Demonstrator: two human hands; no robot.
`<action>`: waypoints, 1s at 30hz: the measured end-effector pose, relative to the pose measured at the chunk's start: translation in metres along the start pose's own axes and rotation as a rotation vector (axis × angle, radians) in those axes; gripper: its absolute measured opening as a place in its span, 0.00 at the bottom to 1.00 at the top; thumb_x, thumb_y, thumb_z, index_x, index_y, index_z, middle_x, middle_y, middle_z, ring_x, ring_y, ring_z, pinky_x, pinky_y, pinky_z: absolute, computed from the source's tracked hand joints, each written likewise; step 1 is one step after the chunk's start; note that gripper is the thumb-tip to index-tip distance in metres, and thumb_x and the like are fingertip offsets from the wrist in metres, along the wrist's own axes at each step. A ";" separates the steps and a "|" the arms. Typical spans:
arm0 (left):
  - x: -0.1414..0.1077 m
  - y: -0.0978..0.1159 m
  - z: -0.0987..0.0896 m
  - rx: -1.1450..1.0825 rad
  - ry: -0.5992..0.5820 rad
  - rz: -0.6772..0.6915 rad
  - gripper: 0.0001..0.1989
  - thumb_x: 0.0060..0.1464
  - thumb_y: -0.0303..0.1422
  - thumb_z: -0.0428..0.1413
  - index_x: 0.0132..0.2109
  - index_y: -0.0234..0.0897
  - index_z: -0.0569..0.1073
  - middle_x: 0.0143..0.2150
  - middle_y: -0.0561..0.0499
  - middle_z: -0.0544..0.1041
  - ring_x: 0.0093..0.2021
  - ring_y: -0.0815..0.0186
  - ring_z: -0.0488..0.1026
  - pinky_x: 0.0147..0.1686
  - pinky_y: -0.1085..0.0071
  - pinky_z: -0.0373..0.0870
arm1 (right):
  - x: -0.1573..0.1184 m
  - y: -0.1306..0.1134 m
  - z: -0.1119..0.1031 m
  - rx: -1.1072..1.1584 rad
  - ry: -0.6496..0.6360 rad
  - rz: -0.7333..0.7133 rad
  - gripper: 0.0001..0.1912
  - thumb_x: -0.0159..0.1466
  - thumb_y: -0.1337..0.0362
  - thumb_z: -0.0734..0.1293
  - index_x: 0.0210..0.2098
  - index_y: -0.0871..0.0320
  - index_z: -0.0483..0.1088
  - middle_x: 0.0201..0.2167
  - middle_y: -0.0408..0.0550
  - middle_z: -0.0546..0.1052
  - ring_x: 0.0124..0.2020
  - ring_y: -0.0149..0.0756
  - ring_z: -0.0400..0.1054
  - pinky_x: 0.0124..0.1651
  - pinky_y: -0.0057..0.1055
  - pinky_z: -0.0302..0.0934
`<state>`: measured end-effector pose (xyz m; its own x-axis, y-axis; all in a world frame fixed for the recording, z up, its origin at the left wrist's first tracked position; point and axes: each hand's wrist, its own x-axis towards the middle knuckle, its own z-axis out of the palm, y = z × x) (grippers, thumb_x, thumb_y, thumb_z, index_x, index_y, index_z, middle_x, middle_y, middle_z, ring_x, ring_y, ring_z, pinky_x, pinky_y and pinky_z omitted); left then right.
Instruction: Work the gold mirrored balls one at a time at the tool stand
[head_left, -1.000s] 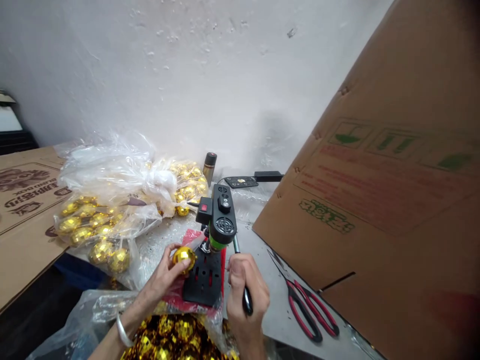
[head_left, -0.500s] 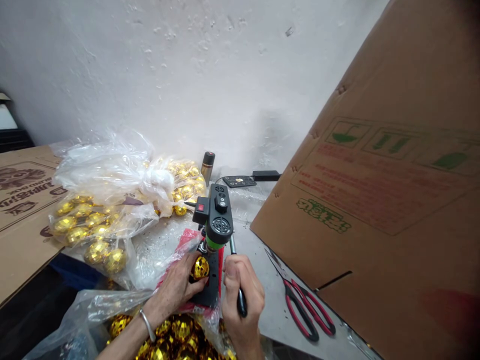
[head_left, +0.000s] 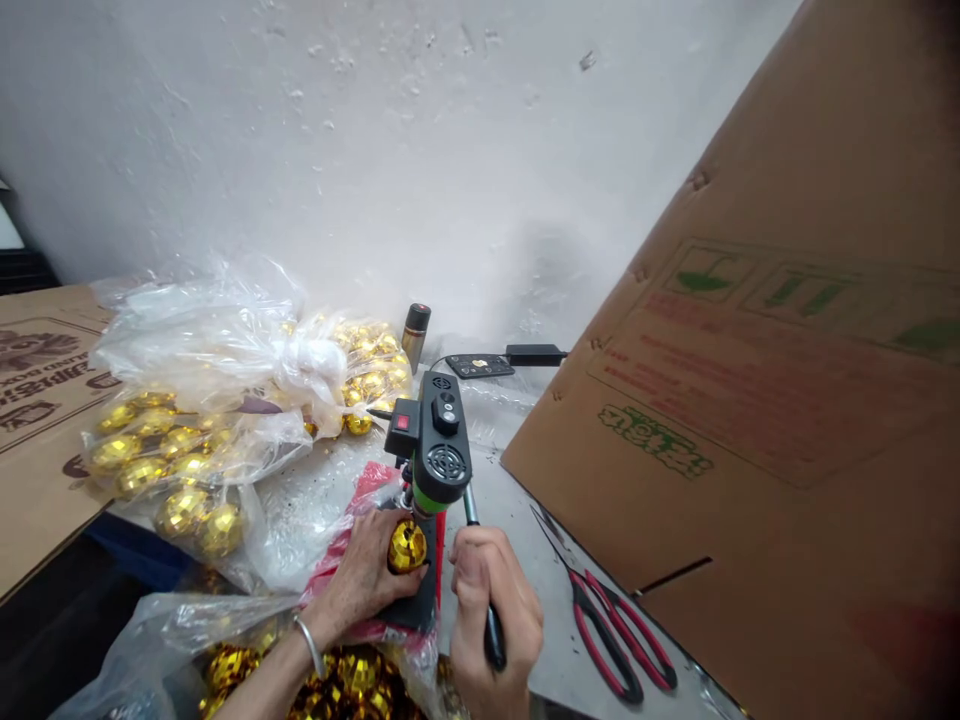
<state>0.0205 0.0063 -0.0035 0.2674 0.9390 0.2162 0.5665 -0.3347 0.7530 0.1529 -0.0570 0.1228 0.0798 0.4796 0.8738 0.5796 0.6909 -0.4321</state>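
Note:
A small black bench drill press (head_left: pixel 442 440) with a green ring stands on the worktable. Beneath its head, my left hand (head_left: pixel 369 562) grips a gold mirrored ball (head_left: pixel 407 547) between thumb and fingers, over the dark base plate (head_left: pixel 420 610). The drill tip is hidden by the head, so I cannot tell whether it touches the ball. My right hand (head_left: pixel 495 610) is wrapped around the black-gripped lever (head_left: pixel 495 638) on the machine's right side. Below my left wrist, an open plastic bag holds more gold balls (head_left: pixel 360 672).
Clear bags of gold balls (head_left: pixel 184 440) lie at the left beside a cardboard box (head_left: pixel 45 400). Red-handled scissors (head_left: pixel 619 630) rest right of my right hand, near a large carton (head_left: pixel 712 400). A spray can (head_left: pixel 415 335) and a black adapter (head_left: pixel 535 354) are behind the drill.
The ball and my left hand sit slightly lower and further right in view. My right hand on the lever has also shifted down a little. The whole view has moved slightly.

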 end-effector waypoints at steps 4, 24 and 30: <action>-0.002 0.000 -0.001 -0.013 -0.035 -0.011 0.21 0.53 0.40 0.67 0.52 0.41 0.77 0.49 0.44 0.81 0.49 0.47 0.75 0.53 0.51 0.72 | -0.011 0.006 0.003 0.028 0.015 0.023 0.15 0.74 0.76 0.57 0.32 0.54 0.61 0.27 0.40 0.67 0.26 0.27 0.65 0.27 0.25 0.58; -0.004 0.008 0.001 -0.026 -0.094 -0.078 0.21 0.51 0.32 0.66 0.53 0.38 0.75 0.50 0.43 0.79 0.51 0.46 0.73 0.53 0.51 0.69 | -0.028 0.005 0.029 -0.021 0.303 0.133 0.22 0.78 0.67 0.58 0.25 0.56 0.59 0.27 0.39 0.66 0.26 0.26 0.59 0.33 0.29 0.56; -0.004 0.006 0.004 -0.015 -0.091 -0.066 0.24 0.52 0.33 0.67 0.56 0.36 0.75 0.52 0.41 0.79 0.52 0.44 0.73 0.54 0.48 0.69 | -0.029 0.014 0.030 -0.010 0.318 0.091 0.22 0.77 0.66 0.59 0.25 0.55 0.60 0.26 0.38 0.66 0.25 0.25 0.60 0.31 0.28 0.55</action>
<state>0.0256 0.0004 -0.0026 0.2999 0.9477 0.1091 0.5738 -0.2706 0.7730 0.1345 -0.0454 0.0844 0.3795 0.3452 0.8584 0.5665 0.6468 -0.5106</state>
